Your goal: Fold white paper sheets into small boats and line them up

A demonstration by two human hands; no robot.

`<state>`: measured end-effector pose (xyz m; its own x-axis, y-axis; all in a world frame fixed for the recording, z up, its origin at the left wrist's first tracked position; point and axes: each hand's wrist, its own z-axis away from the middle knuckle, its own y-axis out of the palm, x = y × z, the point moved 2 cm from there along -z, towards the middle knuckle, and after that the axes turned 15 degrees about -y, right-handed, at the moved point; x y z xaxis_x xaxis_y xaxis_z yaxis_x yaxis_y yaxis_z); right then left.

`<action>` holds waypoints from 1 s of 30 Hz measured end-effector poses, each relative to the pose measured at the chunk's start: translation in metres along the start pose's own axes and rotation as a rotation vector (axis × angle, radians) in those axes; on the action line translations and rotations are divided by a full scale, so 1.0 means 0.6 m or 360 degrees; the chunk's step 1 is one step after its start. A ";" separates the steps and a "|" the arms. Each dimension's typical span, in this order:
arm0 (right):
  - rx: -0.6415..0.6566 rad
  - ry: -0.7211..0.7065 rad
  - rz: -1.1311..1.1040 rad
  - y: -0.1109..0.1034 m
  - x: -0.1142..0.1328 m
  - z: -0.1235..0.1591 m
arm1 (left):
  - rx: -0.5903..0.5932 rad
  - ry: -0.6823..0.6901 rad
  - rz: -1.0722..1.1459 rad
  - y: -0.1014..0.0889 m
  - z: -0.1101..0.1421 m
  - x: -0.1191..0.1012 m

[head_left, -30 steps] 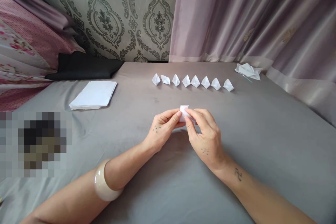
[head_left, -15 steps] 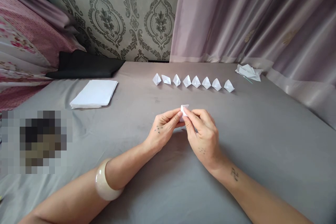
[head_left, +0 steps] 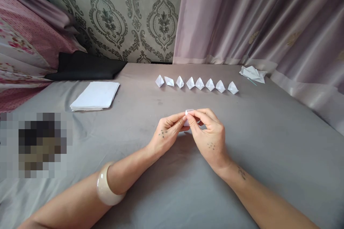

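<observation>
Both my hands meet over the grey bedsheet (head_left: 268, 157) and pinch one small folded white paper piece (head_left: 188, 112). My left hand (head_left: 166, 135) grips its left side with thumb and fingertips. My right hand (head_left: 209, 136) covers its right side, so only the top edge of the paper shows between the fingers. Beyond my hands, a row of several finished folded white paper shapes (head_left: 196, 83) lies in a line on the sheet.
A stack of flat white paper sheets (head_left: 95, 96) lies at the left. A black cloth (head_left: 86, 66) sits behind it by the patterned wall. Crumpled white paper scraps (head_left: 252, 73) lie at the far right, near the pink curtain (head_left: 255, 18). A pixelated patch covers the lower left.
My fingers have closed further over the folded paper, so less of it shows than a second ago. My right hand has turned slightly over it. Nothing else moved.
</observation>
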<state>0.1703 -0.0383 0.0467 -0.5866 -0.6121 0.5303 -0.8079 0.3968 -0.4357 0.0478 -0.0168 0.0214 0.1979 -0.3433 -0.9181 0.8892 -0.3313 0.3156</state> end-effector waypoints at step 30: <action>0.0244 0.0468 -0.0242 -0.013 -0.024 -0.007 | -0.0203 -0.0050 -0.0131 -0.004 -0.004 -0.002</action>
<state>0.1846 -0.0298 0.0457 -0.4698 -0.4246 0.7740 -0.8823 0.1955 -0.4283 0.0466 -0.0136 0.0215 0.1110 -0.3475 -0.9311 0.9475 -0.2456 0.2046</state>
